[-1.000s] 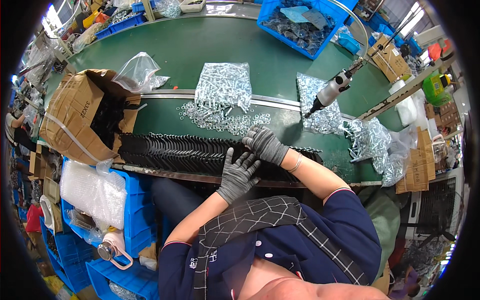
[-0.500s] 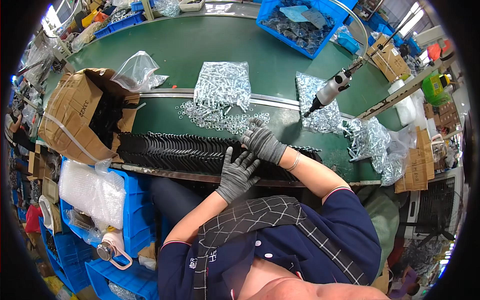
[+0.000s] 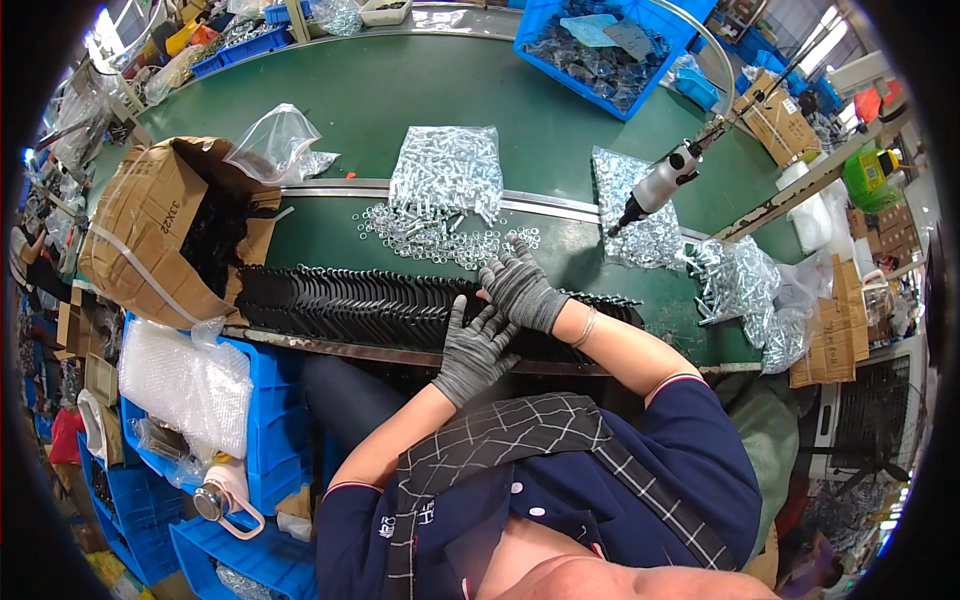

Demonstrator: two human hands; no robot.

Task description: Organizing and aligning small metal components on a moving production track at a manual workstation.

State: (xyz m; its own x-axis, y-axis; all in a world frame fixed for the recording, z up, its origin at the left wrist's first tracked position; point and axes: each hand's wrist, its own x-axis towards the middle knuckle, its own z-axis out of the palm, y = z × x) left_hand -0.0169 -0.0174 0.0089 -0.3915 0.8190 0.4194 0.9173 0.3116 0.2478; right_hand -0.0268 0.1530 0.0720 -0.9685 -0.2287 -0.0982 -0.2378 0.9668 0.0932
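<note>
A long row of black curved parts [image 3: 340, 300] stands packed side by side along the near edge of the green bench. My left hand [image 3: 476, 350], in a grey striped glove, rests on the row's near side with its fingers stretched and its thumb apart. Just above and to its right, my right hand [image 3: 524, 290], gloved alike, bends over the row with fingers curled toward the thumb. What its fingertips hold, if anything, is too small to make out. Loose metal washers [image 3: 440, 240] lie beyond the row, close to the right fingertips. Small rings show along the row's far edge.
Behind the washers lies an opened bag of bolts [image 3: 445, 170]. A powered screwdriver [image 3: 655, 190] hangs over another hardware bag [image 3: 625, 235] at right. More bagged bolts [image 3: 735, 285] sit farther right. A cardboard box [image 3: 150, 235] of black parts stands left; a blue crate [image 3: 590, 85] is at the back.
My right hand has shifted slightly, its fingers coming from the washers' edge down and left over the black row. My left hand has hardly moved.
</note>
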